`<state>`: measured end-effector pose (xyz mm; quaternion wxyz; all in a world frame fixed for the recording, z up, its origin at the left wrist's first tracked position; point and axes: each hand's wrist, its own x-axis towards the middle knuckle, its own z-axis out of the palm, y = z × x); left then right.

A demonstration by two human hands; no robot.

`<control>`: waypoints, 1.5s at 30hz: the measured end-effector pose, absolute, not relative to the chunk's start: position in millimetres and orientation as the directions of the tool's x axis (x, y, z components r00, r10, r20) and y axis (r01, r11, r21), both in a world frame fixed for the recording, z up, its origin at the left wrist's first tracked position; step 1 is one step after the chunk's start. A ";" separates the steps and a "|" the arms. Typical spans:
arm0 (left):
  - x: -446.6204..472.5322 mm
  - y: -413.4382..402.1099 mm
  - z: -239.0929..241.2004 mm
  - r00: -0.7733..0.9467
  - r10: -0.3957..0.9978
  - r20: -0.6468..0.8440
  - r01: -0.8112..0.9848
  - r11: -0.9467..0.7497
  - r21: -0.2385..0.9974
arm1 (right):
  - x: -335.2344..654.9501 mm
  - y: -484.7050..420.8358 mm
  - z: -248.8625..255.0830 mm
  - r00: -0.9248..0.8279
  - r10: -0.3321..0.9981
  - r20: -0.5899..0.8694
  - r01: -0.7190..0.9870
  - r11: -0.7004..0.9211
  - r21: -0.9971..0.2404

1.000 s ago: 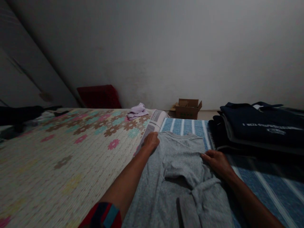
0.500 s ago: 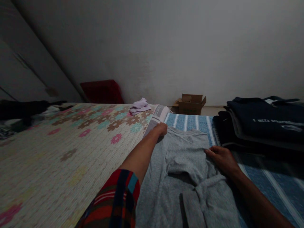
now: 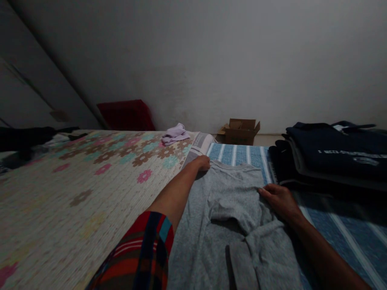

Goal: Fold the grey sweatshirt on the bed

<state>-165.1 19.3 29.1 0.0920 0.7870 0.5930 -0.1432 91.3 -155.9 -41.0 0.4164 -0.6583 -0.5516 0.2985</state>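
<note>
A grey long-sleeved shirt lies spread on the bed, its neckline toward the wall. One sleeve is folded across the body, and its cuff lies near the bottom of the view. My left hand is closed on the shirt's far left shoulder, beside the neckline. On the opposite side, my right hand pinches the shirt's right edge between thumb and fingers. The shirt's near end runs out of view.
A blue striped sheet lies under the shirt; a flowered cover spreads to the left. Folded dark clothes are stacked at right. Farther back are a lilac cloth, a cardboard box and a red object by the wall.
The whole scene has shifted slightly left in the view. Both hands keep their hold on the shirt, which lies almost the same way.
</note>
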 end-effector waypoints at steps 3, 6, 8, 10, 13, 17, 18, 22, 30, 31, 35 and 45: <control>-166.3 19.4 31.3 0.247 0.906 -0.343 0.963 -0.268 -0.015 | 89.9 -155.2 -41.6 0.219 0.973 0.076 0.470 -0.037 -0.882; -168.7 22.0 32.9 0.220 0.917 -0.333 0.971 -0.238 -0.014 | 87.4 -155.9 -39.0 0.221 0.972 0.083 0.456 -0.028 -0.889; -170.5 25.0 33.4 0.196 0.929 -0.313 0.977 -0.213 -0.021 | 85.3 -156.9 -35.1 0.228 0.970 0.086 0.450 -0.027 -0.893; -172.2 27.9 32.8 0.181 0.940 -0.288 0.980 -0.196 -0.025 | 83.6 -157.7 -30.9 0.235 0.967 0.096 0.448 -0.020 -0.894; -174.7 28.4 28.7 0.180 0.951 -0.251 0.982 -0.190 -0.017 | 82.7 -158.3 -27.9 0.242 0.961 0.136 0.464 0.009 -0.886; -177.4 22.1 21.9 0.179 0.966 -0.187 0.983 -0.183 -0.004 | 82.2 -158.6 -30.7 0.241 0.957 0.160 0.504 0.017 -0.863; -177.8 20.3 20.9 0.177 0.970 -0.167 0.984 -0.180 0.000 | 81.7 -158.8 -31.4 0.236 0.960 0.154 0.507 0.013 -0.862; -179.6 12.6 19.5 0.180 0.981 -0.077 0.984 -0.178 0.028 | 79.7 -160.5 -31.6 0.243 0.958 0.153 0.487 0.016 -0.873; -198.1 -73.8 32.7 0.188 0.980 0.062 0.979 -0.192 0.068 | 87.5 -159.3 -38.3 0.216 0.972 0.097 0.492 -0.022 -0.870; -200.4 -95.9 35.6 0.195 0.979 0.063 0.977 -0.199 0.070 | 88.3 -159.3 -37.8 0.212 0.973 0.090 0.524 -0.035 -0.851; -203.9 -188.9 35.5 0.347 0.936 0.063 0.930 -0.352 0.102 | 88.6 -164.3 -29.6 0.244 0.965 0.099 0.763 -0.128 -0.634; -214.3 -257.9 -3.0 0.238 0.967 -0.087 0.960 -0.221 0.171 | 26.7 -164.1 23.0 -0.167 0.973 0.161 0.923 0.211 -0.322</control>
